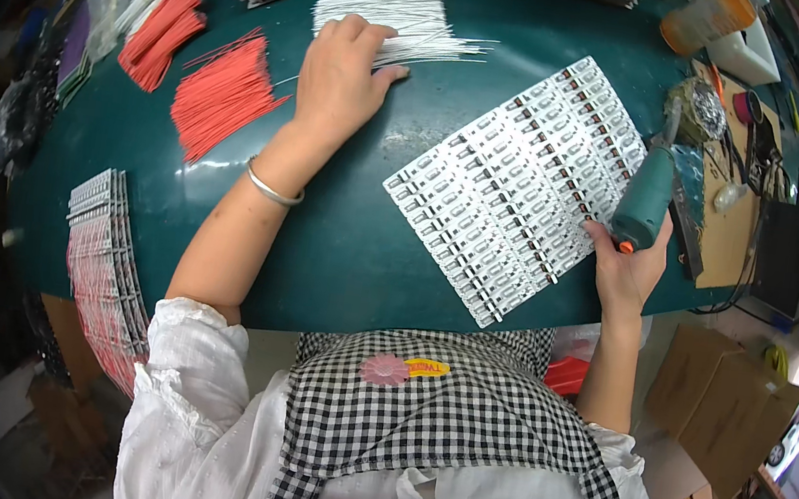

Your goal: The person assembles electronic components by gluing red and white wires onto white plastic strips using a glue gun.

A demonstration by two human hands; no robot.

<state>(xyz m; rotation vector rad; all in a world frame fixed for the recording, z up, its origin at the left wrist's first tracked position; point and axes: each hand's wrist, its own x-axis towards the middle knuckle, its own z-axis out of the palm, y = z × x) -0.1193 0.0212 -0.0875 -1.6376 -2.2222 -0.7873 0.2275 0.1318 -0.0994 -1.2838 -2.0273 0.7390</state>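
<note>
Your left hand (342,70) lies spread on the bundle of white wires (399,19), pinching none yet; your right hand (628,264) is wrapped tight around the teal soldering iron (644,199). The white strip panel (519,185) lies mid-table, its long axis running diagonally, seemingly unwired, so most of the work looks left

I count two heaps of red wires (221,97) (160,34), one heap of white wires (400,17), one white panel of strips (519,185), one green soldering iron (644,199), and one stack of finished strips (104,271) at my left.
</note>
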